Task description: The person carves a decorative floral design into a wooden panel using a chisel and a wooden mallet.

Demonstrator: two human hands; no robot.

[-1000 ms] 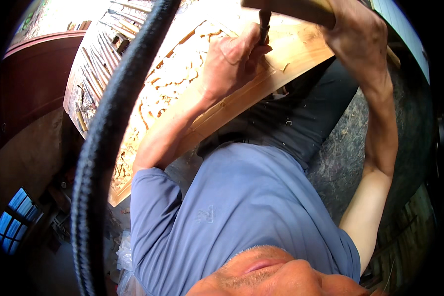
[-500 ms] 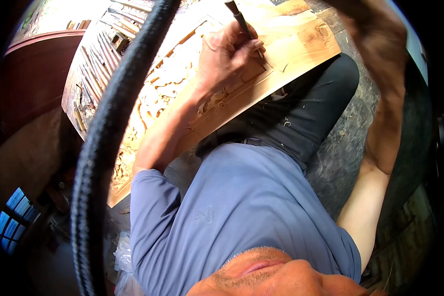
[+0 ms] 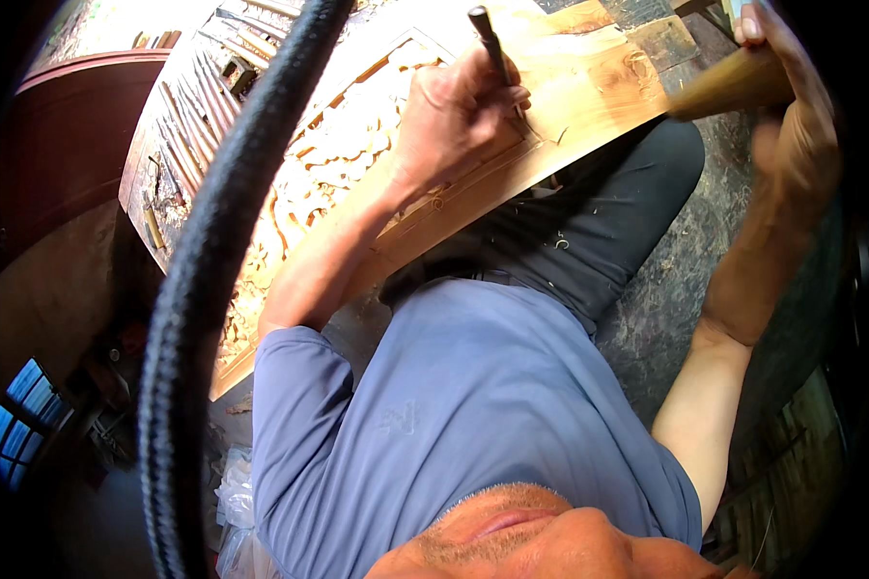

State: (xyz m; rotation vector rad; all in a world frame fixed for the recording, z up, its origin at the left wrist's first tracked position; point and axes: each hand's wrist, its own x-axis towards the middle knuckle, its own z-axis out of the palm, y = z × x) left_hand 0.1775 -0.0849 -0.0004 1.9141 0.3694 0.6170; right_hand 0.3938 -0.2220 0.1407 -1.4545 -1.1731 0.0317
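Observation:
My left hand [image 3: 463, 111] is closed around a carving chisel [image 3: 489, 39], its dark handle end standing up above the fist. The chisel's lower end meets the wooden panel [image 3: 589, 72] near the corner of a recessed border. Curling relief carving [image 3: 333, 174] covers the panel to the left of that hand. Off to the right, my right hand [image 3: 803, 116] is raised and grips a wooden mallet [image 3: 729, 87], blurred, whose thick end points left toward the panel's right edge. The mallet is apart from the chisel.
Several chisels [image 3: 198, 121] lie in a row on the bench at the far left, with a small dark block [image 3: 237, 73] among them. My bent leg [image 3: 637, 174] is under the panel's near edge. A black braided cable [image 3: 217, 222] crosses the view.
My right hand has moved outward to the right, and the mallet now shows clear of the panel. My left hand with the chisel has shifted slightly right.

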